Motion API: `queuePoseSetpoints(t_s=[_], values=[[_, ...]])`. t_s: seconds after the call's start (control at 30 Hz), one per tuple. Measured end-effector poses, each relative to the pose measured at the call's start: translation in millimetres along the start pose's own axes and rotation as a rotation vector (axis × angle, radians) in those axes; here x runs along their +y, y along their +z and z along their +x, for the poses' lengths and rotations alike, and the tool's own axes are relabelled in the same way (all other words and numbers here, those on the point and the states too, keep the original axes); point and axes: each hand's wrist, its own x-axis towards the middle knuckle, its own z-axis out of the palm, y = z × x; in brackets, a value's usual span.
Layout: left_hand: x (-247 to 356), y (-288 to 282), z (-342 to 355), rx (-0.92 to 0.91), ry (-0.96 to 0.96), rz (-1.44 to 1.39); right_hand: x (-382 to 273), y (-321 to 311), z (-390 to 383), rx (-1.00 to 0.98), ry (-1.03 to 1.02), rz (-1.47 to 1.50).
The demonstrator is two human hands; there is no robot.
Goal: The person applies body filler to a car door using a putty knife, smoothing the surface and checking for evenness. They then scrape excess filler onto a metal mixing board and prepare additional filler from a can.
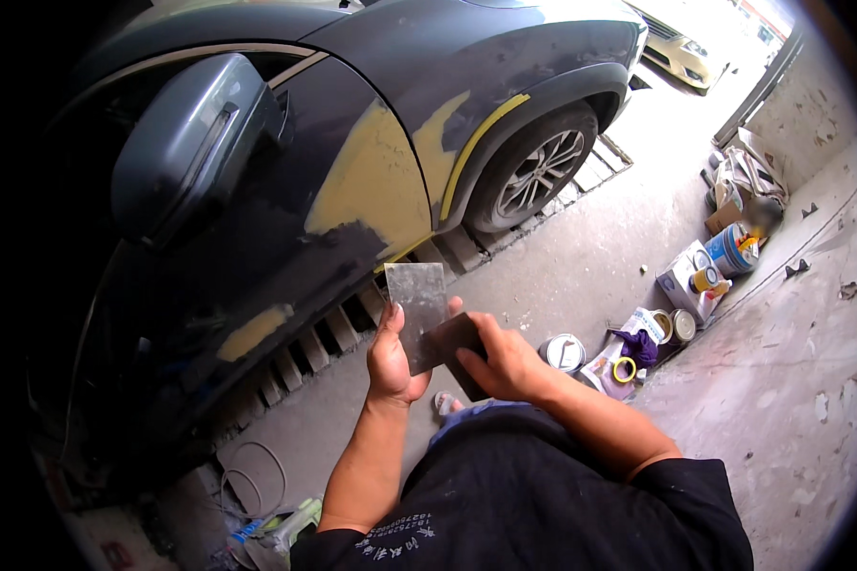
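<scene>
My left hand is closed on a pale, smudged rectangular metal plate, held upright in front of me with its thumb along the left edge. My right hand grips a darker flat scraper blade, whose end lies across the lower right of the pale plate. Beyond my hands is the dark grey car, with large yellow filler patches on door and fender, a smaller patch low on the door, and yellow tape along the wheel arch.
The side mirror juts out at upper left. Cans, boxes, tape rolls and rags line the scuffed wall on the right. A hose lies at lower left. A cream car stands beyond, on the concrete floor.
</scene>
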Motion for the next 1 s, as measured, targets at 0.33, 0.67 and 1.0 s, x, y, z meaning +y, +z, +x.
queuePoseSetpoints(t_s=[0.33,0.67,1.0], values=[[0.4,2.5,1.0,-0.027,0.029,0.036,-0.1,2.3,1.0,0.145,0.045,-0.024],[0.8,12.9,3.1,-0.024,0.057,0.089,6.1,-4.2,11.9,0.243,-0.068,0.136],[-1.0,-1.2,10.8,-0.012,0.027,0.122,5.7,14.4,4.1,0.146,-0.130,-0.031]])
